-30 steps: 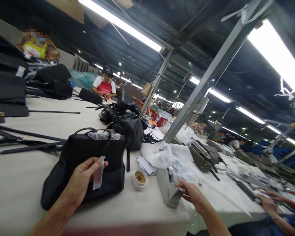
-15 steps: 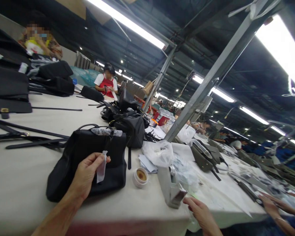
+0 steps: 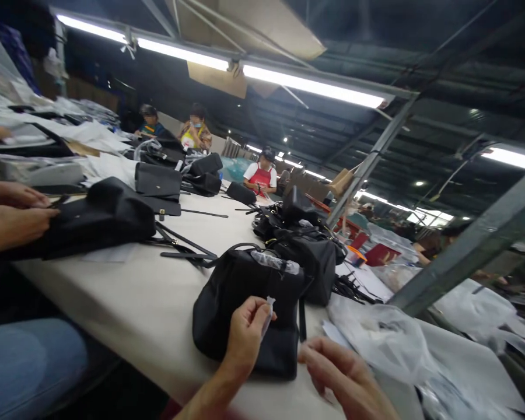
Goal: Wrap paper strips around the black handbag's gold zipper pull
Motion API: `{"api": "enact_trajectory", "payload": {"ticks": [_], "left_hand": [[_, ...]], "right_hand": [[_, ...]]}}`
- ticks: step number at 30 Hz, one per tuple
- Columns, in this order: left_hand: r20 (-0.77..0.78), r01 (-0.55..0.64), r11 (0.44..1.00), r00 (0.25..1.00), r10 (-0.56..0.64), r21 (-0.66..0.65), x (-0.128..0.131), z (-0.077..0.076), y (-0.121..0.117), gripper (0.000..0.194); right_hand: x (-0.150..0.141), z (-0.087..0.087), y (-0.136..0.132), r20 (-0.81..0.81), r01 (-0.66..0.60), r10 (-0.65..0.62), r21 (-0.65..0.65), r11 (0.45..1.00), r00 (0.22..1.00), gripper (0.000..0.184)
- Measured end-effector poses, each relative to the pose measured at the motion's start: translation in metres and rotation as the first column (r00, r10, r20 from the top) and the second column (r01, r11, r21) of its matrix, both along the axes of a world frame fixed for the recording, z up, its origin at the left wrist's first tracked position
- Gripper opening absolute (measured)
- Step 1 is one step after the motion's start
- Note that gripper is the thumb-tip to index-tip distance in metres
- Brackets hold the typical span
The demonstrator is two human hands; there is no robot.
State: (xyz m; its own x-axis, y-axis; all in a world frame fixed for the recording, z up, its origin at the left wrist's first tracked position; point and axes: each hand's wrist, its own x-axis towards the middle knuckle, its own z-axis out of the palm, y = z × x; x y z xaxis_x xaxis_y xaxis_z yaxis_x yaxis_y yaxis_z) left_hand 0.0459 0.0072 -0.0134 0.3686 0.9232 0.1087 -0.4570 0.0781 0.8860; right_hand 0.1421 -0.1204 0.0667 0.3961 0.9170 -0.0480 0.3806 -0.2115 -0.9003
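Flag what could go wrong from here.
Thin pale strip: it's pinched by fingertips of the left hand, so it might slip, crease or stick to itself.

Black bag: the right hand is close to its lower side, so a careless move could nudge or scuff it.

Loose plastic bag: it lies beside the right hand and could snag on it.
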Motion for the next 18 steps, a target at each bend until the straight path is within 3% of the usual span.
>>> {"api": "enact_trajectory", "payload": {"ticks": [3, 6, 11, 18], "left_hand": [[-0.029, -0.040, 0.992, 0.999, 0.043, 0.120, -0.001, -0.003, -0.006, 0.025], [-0.100, -0.119, 0.966, 0.984, 0.145, 0.230, 0.001, -0.006, -0.009, 0.023], [-0.134, -0.188, 0.917, 0.959, 0.248, 0.353, 0.004, -0.010, -0.011, 0.021], [-0.106, -0.225, 0.873, 0.949, 0.297, 0.433, 0.001, -0.017, -0.012, 0.016]], "right_hand": [[-0.014, 0.014, 0.048, 0.096, -0.038, 0.033, 0.055, 0.998, 0.995, 0.038], [-0.013, 0.008, 0.072, 0.263, -0.052, 0.037, 0.051, 0.997, 0.964, 0.037], [-0.004, -0.005, 0.080, 0.461, 0.020, -0.023, 0.012, 1.000, 0.887, 0.038], [-0.009, -0.001, 0.082, 0.562, 0.118, -0.091, -0.011, 0.993, 0.822, 0.029]]}}
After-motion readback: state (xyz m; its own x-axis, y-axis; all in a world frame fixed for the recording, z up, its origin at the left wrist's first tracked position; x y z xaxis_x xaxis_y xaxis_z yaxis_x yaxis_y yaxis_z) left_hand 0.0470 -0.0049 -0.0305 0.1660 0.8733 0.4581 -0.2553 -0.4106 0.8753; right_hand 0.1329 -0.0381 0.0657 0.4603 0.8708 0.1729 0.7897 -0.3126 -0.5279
